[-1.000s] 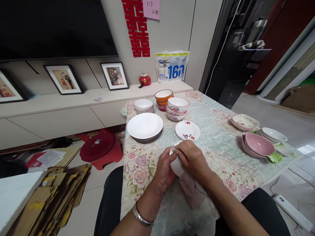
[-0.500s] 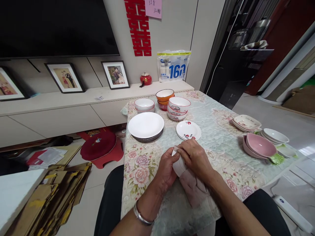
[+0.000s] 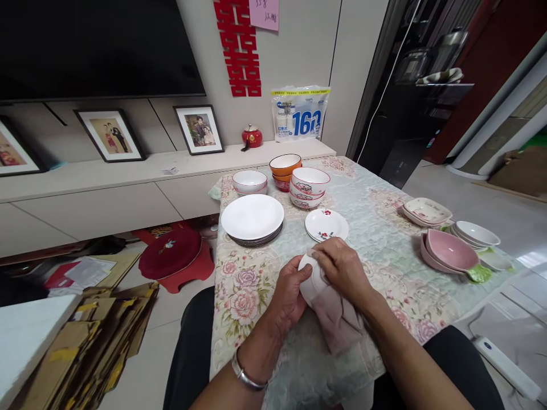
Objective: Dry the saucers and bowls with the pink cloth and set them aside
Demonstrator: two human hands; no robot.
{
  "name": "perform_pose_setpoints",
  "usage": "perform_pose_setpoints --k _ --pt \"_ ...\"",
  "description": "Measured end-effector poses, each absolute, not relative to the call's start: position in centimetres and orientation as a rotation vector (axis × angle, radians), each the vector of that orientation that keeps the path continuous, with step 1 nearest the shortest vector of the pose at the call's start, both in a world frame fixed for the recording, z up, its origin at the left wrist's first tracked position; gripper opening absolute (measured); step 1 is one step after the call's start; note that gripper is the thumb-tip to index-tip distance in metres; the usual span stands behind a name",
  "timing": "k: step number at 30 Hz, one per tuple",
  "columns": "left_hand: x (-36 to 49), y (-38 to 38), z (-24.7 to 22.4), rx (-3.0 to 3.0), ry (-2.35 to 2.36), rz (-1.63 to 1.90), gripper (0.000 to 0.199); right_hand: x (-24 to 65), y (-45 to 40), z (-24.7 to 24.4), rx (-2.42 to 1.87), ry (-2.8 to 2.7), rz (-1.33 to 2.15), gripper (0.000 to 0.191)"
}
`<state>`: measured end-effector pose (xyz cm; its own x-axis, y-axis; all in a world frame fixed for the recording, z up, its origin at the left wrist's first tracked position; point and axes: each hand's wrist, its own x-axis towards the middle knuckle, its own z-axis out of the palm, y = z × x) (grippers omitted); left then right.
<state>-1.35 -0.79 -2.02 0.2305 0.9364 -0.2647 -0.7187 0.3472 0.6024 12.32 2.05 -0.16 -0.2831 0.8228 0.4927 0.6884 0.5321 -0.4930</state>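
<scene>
Near the front edge of the table, my left hand (image 3: 291, 287) grips the left side of a small white dish (image 3: 308, 283), thumb on its face. My right hand (image 3: 342, 265) is closed on a pinkish-grey cloth (image 3: 337, 322), pressed against the dish's upper right part; the cloth hangs down below it. Just beyond my hands lie small white plates with red flowers (image 3: 326, 224). A stack of large white plates (image 3: 252, 217) stands to the left, with white bowls (image 3: 310, 181) and orange bowls (image 3: 285, 165) behind.
Pink leaf-shaped bowls (image 3: 453, 250), square dishes (image 3: 427, 210) and small white bowls (image 3: 477, 233) sit at the table's right. A red stool (image 3: 171, 256) and flattened cardboard (image 3: 85, 347) are on the floor at left. A cabinet (image 3: 102, 199) runs behind.
My right hand has shifted slightly over the dish with the cloth, and more of the dish's face shows. The view has moved very slightly.
</scene>
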Motion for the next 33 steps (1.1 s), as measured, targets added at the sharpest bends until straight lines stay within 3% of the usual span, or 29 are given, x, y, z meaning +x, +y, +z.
perform_pose_setpoints --k 5,11,17,20,26,33 --pt "-1.4 -0.7 -1.9 0.379 0.673 1.181 0.040 13.8 2.8 -0.5 -1.301 -1.866 0.386 0.016" --pt "-1.7 -0.7 -1.7 0.388 0.658 1.179 0.040 13.8 2.6 -0.5 -1.275 -1.547 0.921 0.023" --pt "-1.3 -1.0 -1.5 0.425 0.637 1.162 0.049 14.2 3.2 -1.6 -1.296 -1.187 1.067 0.031" --pt "-1.0 -1.1 -1.8 0.436 0.632 1.160 0.051 14.3 3.4 -1.9 -1.328 -1.201 0.986 0.029" --pt "-0.9 -1.1 -1.9 0.452 0.643 1.189 0.052 13.8 3.0 -1.4 -1.313 -1.602 0.281 0.017" --pt "-1.0 -1.3 -1.5 0.514 0.620 1.162 0.043 12.3 1.5 0.3 -1.151 -2.036 0.186 0.017"
